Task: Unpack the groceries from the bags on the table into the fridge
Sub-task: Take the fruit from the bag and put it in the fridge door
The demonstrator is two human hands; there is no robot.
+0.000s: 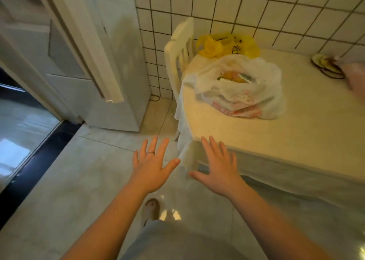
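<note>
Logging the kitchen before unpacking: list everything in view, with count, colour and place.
White bag: one, white with pink print, on the table.
Yellow bag: one, yellow, farther back, by the wall.
Table: one, cream-covered, right.
Chair: one, white, at the table's far end.
Fridge: one, white, left.
Dish: one, pale, table's far right.
Left hand: one, bare, spread above the floor.
Right hand: one, bare, spread by the table's near corner.

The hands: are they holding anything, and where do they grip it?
Nothing. The left hand and right hand are both empty, fingers spread.
</note>
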